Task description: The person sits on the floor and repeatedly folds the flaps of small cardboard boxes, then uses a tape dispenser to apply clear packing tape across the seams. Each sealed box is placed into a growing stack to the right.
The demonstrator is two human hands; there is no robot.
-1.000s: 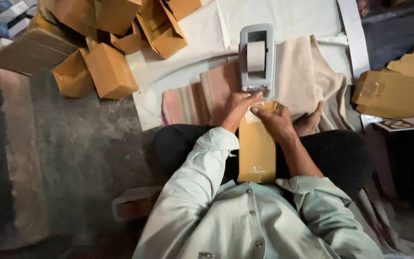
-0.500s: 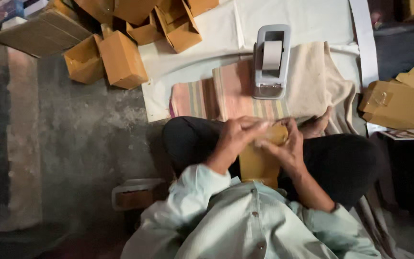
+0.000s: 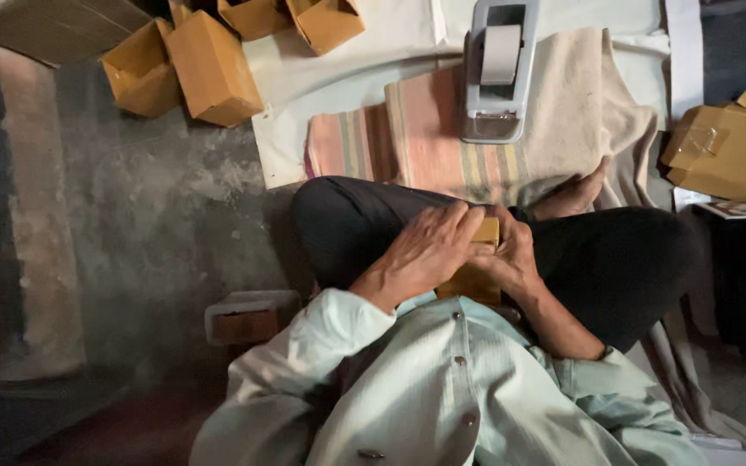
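Observation:
Both my hands grip a small brown cardboard box point(image 3: 477, 259) held upright in my lap, above my crossed legs in dark trousers. My left hand point(image 3: 425, 252) lies over its left side and top, fingers spread across it. My right hand point(image 3: 511, 257) clasps its right side. Most of the box is hidden under the two hands. A grey tape dispenser point(image 3: 501, 71) with a roll of pale tape stands just beyond my knees on a striped cloth point(image 3: 407, 142).
Several open brown cardboard boxes point(image 3: 209, 65) lie at the back left on the concrete floor and a white sheet point(image 3: 338, 82). More flattened boxes point(image 3: 727, 151) sit at the right. A small box point(image 3: 248, 318) rests by my left hip.
The box came back from beside the tape dispenser into my lap. My hands now close around it, and the view shifted toward my body.

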